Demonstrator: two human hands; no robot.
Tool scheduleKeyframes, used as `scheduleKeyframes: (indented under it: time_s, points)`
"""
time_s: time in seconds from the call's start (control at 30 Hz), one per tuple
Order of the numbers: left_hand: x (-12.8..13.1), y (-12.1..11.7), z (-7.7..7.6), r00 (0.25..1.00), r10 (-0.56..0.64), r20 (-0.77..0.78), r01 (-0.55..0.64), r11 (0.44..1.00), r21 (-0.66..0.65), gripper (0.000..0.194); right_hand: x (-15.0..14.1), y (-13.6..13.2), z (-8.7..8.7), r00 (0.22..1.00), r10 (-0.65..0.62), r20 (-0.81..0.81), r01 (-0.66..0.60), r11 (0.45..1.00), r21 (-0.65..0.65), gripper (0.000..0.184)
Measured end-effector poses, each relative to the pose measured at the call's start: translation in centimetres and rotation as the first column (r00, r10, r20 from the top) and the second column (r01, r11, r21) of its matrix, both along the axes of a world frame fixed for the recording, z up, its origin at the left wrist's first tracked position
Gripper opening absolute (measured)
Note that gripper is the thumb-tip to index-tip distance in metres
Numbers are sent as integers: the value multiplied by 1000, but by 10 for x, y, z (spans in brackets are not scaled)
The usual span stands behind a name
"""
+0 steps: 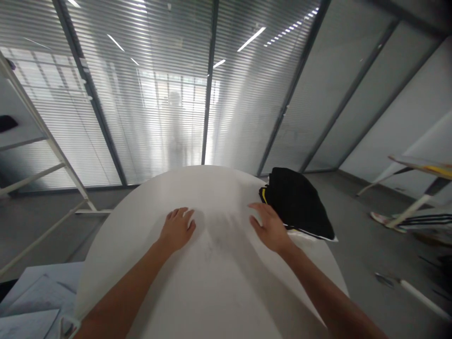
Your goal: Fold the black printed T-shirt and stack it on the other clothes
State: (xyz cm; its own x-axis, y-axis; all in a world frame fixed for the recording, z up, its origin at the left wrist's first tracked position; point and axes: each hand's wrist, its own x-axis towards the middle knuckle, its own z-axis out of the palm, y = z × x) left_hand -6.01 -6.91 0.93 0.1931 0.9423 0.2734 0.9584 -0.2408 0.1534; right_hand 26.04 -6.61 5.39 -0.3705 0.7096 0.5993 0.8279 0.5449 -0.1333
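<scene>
The left forearm [123, 288] and the right forearm [326, 293] are bare as far as they show, slim and smooth in outline, narrowing evenly into the wrists. The right one looks the longer of the two through the wide lens. The left hand [177, 230] and the right hand [270, 228] are narrow, with slender, tapering fingers and knuckles that barely stand out. Their nails are too small to make out. Just beside the lower end of the left forearm, at the bottom edge of the view, sits a thin, pale loop [68, 327]; whether it is worn cannot be told.
</scene>
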Motion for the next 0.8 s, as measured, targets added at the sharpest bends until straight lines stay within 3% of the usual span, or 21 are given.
scheduleKeyframes:
  time_s: [0.13, 0.3, 0.8]
  points:
    - [11, -10, -8, 995, -102, 2, 102, 991, -86, 60, -38, -9, -32, 974, 58, 221, -33, 993, -117, 48]
    - [13, -10, -18, 986, -166, -24, 156, 959, -236, 74, -42, -6, -62, 942, 41, 333, 83, 933, -350, 63]
    - [14, -10, -9, 985, -170, -28, 155, 944, -293, 75, -37, -4, -60, 949, 79, 307, 69, 894, -442, 66]
